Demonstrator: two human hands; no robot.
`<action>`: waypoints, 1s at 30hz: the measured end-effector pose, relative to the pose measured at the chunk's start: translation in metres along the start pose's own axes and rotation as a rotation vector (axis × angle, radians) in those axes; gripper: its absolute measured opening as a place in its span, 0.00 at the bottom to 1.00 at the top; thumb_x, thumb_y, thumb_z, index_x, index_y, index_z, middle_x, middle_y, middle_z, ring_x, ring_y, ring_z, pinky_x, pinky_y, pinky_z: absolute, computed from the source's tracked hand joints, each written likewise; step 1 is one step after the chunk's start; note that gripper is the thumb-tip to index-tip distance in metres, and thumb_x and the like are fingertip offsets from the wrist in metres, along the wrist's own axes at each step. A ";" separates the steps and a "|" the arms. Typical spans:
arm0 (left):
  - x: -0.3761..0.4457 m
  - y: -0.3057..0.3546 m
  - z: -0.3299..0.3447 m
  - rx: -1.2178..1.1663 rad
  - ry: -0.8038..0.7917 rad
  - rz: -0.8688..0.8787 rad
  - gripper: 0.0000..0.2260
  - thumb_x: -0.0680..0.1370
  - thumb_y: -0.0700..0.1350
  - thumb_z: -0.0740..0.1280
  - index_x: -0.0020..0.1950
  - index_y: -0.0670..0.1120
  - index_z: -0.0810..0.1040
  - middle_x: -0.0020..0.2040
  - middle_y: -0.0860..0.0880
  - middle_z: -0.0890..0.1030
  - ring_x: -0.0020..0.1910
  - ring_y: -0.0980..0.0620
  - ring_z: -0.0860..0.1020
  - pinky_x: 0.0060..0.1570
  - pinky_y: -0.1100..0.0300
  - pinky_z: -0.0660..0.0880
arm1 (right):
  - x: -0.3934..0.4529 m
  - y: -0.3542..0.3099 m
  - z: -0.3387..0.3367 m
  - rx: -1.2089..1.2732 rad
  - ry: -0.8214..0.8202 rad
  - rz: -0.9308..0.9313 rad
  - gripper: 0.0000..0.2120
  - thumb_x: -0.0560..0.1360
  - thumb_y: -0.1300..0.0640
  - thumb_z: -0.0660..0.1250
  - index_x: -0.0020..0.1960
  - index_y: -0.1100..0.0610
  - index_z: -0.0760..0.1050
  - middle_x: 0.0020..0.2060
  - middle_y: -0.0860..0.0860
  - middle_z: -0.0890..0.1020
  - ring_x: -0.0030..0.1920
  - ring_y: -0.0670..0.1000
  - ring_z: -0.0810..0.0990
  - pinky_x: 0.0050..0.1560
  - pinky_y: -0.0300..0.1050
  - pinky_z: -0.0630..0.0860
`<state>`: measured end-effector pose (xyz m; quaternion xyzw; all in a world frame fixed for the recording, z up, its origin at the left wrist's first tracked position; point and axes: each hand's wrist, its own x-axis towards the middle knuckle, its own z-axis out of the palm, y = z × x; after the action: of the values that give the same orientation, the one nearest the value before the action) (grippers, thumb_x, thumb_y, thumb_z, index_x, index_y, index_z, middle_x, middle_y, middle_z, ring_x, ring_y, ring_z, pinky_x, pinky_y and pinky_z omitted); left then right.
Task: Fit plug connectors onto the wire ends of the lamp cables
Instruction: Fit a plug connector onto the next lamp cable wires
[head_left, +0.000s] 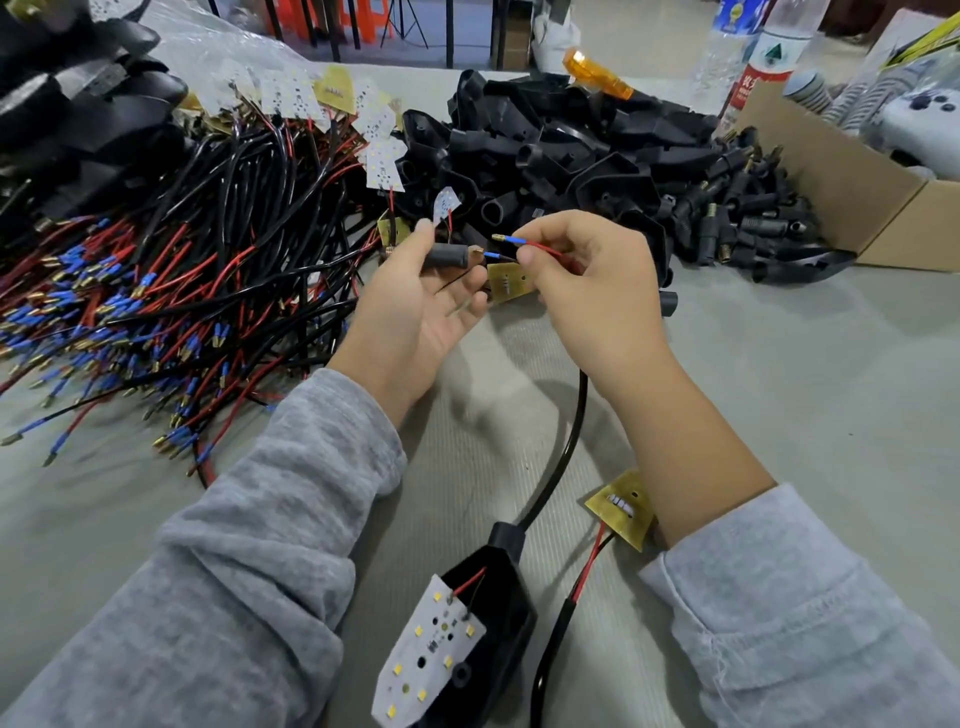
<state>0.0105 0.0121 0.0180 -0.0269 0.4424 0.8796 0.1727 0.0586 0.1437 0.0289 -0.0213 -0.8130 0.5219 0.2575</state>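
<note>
My left hand (415, 306) grips a black cylindrical plug connector (448, 255) between thumb and fingers, its brass end pointing right. My right hand (587, 280) pinches the lamp cable's wire ends: a red wire with a blue sleeve and brass pin (519, 241) sticks out to the left above a second blue-sleeved pin (492, 255), which sits right at the connector's mouth. The black cable (563, 457) runs down from my right hand to a black lamp housing (498, 623) with a white LED board (431, 660) near the bottom edge.
A heap of red and black cables with blue-sleeved pins (156, 291) lies at left. Black lamp housings (561, 150) are piled behind my hands, loose plug connectors (743, 218) at right beside a cardboard box (852, 182). A yellow circuit board (621, 506) lies by my right forearm.
</note>
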 end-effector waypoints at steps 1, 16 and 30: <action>0.000 0.001 0.000 -0.028 0.014 -0.016 0.15 0.83 0.52 0.58 0.51 0.41 0.73 0.38 0.47 0.80 0.34 0.54 0.78 0.30 0.62 0.76 | 0.000 0.000 0.000 0.020 0.006 0.008 0.07 0.76 0.66 0.68 0.46 0.56 0.82 0.36 0.43 0.81 0.38 0.42 0.78 0.44 0.41 0.76; 0.004 0.002 0.000 -0.066 -0.054 -0.049 0.18 0.83 0.56 0.53 0.50 0.42 0.72 0.37 0.49 0.70 0.31 0.55 0.69 0.29 0.63 0.66 | -0.001 -0.002 0.000 0.124 -0.023 0.033 0.07 0.75 0.69 0.68 0.45 0.59 0.81 0.34 0.47 0.80 0.36 0.45 0.76 0.40 0.42 0.75; 0.000 -0.010 0.003 0.189 -0.236 0.127 0.08 0.78 0.35 0.65 0.55 0.44 0.79 0.36 0.53 0.79 0.35 0.59 0.75 0.39 0.68 0.75 | 0.001 0.005 0.006 0.117 0.152 0.054 0.10 0.83 0.61 0.56 0.49 0.54 0.75 0.37 0.46 0.75 0.38 0.47 0.72 0.42 0.46 0.70</action>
<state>0.0141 0.0198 0.0121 0.1213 0.5006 0.8403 0.1691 0.0540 0.1414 0.0229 -0.0675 -0.7585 0.5719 0.3051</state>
